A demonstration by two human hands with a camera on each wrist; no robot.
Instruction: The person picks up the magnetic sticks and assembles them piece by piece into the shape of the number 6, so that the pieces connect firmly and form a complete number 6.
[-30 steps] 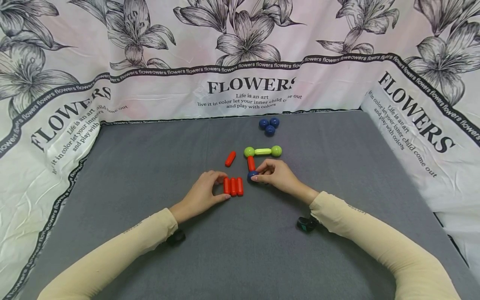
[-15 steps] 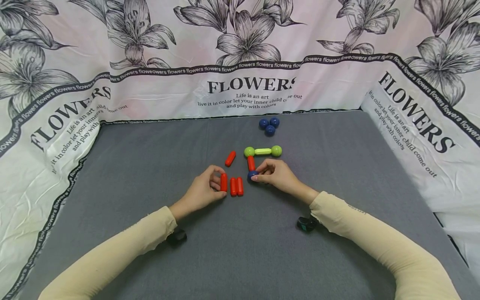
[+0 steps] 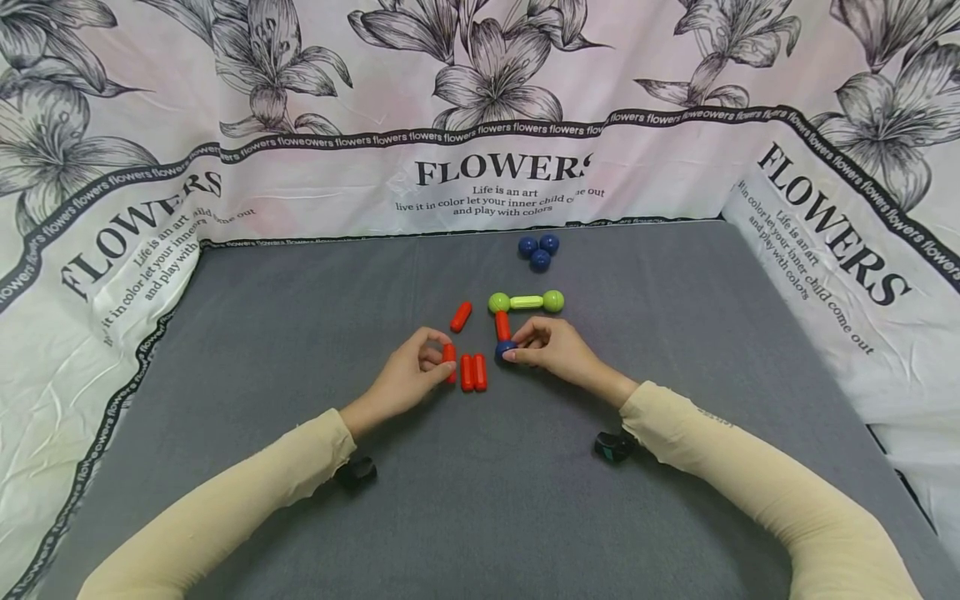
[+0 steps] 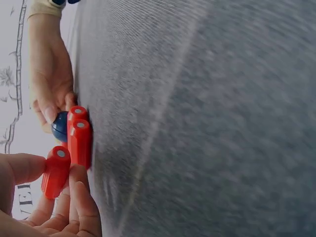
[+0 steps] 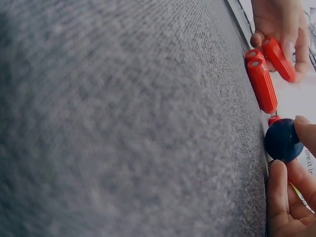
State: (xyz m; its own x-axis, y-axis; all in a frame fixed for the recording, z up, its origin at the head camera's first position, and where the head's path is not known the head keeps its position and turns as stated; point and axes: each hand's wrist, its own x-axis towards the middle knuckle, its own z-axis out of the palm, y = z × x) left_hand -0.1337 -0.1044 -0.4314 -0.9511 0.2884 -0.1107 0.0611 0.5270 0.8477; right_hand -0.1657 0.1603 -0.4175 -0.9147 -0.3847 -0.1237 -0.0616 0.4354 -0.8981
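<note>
My left hand [image 3: 408, 371] pinches a red magnetic rod [image 4: 57, 170] between thumb and fingers; a silvery dot shows on its end in the left wrist view. Just right of it, two more red rods [image 3: 473, 372] lie side by side on the grey cloth. My right hand [image 3: 557, 350] holds a dark blue ball [image 5: 284, 140] between thumb and fingers. That ball sits at the near end of another red rod [image 3: 502, 326], whose far end meets a green ball [image 3: 498, 302]. From there a green rod [image 3: 526, 302] runs right to a second green ball [image 3: 553, 301].
A loose red rod [image 3: 461, 317] lies slanted beyond my left hand. Farther back, three blue balls [image 3: 540, 261] sit clustered. A flower-printed white curtain [image 3: 495, 179] borders the grey-covered table [image 3: 480, 500] at the back and sides.
The left hand has taken the leftmost of three side-by-side red rods and drawn it slightly left and away from the other two. The right hand stays on the blue ball.
</note>
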